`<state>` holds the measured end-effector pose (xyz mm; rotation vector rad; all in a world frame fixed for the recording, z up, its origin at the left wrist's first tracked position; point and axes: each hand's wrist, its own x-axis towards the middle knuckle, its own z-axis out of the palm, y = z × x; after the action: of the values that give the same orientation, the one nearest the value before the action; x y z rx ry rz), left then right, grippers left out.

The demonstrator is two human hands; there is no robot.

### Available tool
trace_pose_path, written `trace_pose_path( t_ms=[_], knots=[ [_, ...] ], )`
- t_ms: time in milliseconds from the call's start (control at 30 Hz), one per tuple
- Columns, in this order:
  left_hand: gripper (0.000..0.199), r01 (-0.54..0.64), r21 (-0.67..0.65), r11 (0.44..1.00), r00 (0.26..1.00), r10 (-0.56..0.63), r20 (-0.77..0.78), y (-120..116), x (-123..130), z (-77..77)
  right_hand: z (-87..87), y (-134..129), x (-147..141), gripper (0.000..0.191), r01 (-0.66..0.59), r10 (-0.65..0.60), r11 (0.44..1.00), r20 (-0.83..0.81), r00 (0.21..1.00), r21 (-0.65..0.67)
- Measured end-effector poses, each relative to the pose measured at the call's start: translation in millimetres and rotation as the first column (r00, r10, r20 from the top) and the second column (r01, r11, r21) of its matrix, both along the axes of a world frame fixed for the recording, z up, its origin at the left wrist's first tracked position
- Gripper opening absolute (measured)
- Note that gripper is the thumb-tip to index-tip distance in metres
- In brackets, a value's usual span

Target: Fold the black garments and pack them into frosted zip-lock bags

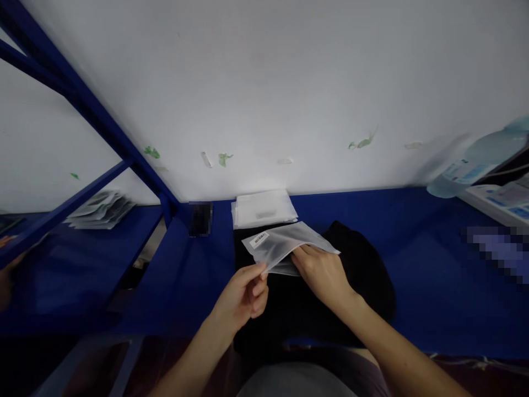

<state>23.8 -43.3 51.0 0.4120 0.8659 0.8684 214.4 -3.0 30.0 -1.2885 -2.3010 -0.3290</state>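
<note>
A translucent plastic bag (285,240) with a barcode label (259,240) is held above a dark cloth (359,270) on the blue table. My left hand (247,292) pinches the bag's near edge between thumb and forefinger, its other fingers curled. The fingers of my right hand (322,273) reach inside the bag's opening, so their tips are hidden and what they hold, if anything, cannot be made out. Just behind the bag lies a stack of white bags (266,208).
A blue metal frame (103,129) rises at the left, with another bag pile (101,210) beyond it. Near the wall sits a small dark object (200,219). At right are a large plastic bottle (475,162) and a white box (502,201). Another person's hand shows at far left.
</note>
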Motion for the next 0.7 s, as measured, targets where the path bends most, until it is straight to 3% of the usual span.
trace_pose_path(
  t_ms=[200, 267, 367, 433, 567, 700],
  knots=[
    [0.048, 0.136, -0.025, 0.990, 0.991, -0.136, -0.008, 20, -8, -4.2, 1.3, -4, 7, 0.020, -0.102, 0.122, 0.987, -0.163, 0.979, 0.127],
    [0.039, 0.062, -0.047, 0.997, 0.998, -0.064, -0.024, 30, -6, -0.9, 5.9, -10, 8, 0.014, -0.147, 0.175, 0.979, -0.215, 0.961, 0.139],
    [0.027, -0.171, -0.063, 0.983, 0.979, 0.162, -0.127, 52, -4, 10.3, 14.4, -18, 8, 0.017, -0.163, 0.213, 0.970, -0.312, 0.926, 0.179],
    [0.023, -0.290, 0.031, 0.956, 0.937, 0.290, -0.196, 74, -4, 20.0, 18.9, -21, 8, 0.026, -0.134, 0.215, 0.964, -0.378, 0.901, 0.228],
    [0.024, -0.284, 0.294, 0.913, 0.845, 0.383, -0.374, 129, -15, 33.3, 20.2, -20, 6, 0.028, -0.076, 0.185, 0.962, -0.427, 0.885, 0.261],
    [0.023, -0.292, 0.368, 0.883, 0.781, 0.442, -0.442, 164, -34, 29.8, 10.8, -20, 5, 0.021, -0.071, 0.136, 0.981, -0.380, 0.915, 0.181]
  ],
)
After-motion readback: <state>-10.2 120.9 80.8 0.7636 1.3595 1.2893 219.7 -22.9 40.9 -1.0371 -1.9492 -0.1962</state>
